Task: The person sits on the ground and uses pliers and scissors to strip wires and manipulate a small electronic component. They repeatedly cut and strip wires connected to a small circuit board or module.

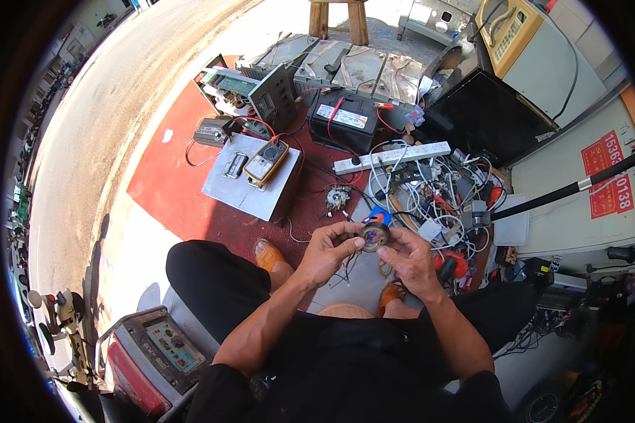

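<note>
In front of my lap I hold a small round dark ring-shaped part (375, 243); bits of blue and red show inside it. My left hand (326, 254) pinches its left rim between thumb and fingers. Gripping the right side is my right hand (410, 262), its thumb near the lower edge. I cannot make out the part's exact kind. Thin wires hang below my hands. Just beyond lies a blue object (379, 215), and a small round wired part (338, 198) rests on the red mat.
A yellow multimeter (266, 161) lies on a grey metal box (222, 185). Behind it stand a black battery (342, 121) and an opened device (247, 92). Tangled cables and a white power strip (395, 157) fill the right. A red generator (148, 359) stands lower left.
</note>
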The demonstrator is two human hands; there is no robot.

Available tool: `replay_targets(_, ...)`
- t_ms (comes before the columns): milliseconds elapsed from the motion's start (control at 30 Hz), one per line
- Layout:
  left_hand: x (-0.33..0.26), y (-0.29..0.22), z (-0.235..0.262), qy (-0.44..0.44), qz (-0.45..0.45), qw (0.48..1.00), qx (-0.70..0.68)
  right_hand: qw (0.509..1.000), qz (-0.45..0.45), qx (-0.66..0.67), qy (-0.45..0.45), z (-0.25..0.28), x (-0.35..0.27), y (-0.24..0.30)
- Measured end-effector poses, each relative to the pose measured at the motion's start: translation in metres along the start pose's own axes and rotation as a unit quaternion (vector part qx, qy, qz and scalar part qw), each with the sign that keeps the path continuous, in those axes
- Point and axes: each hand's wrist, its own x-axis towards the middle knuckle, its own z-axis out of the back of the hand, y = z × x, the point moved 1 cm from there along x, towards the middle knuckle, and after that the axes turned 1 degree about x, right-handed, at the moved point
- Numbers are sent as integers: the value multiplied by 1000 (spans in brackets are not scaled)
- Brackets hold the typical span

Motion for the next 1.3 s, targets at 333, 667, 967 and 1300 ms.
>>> replay_targets(333,5,5,-5,30,-20,995,89,983,58,-167,48,-2,-3,13)
replay_targets(667,10,-1,-12,-21,-204,943,264,978,71,-179,80,6,-6,10)
replay_targets(967,10,-6,-12,-36,-271,883,381,997,-37,-43,46,7,-5,-1)
replay_targets(1300,12,13,-4,-82,-25,992,95,987,29,-147,54,-1,3,-5)
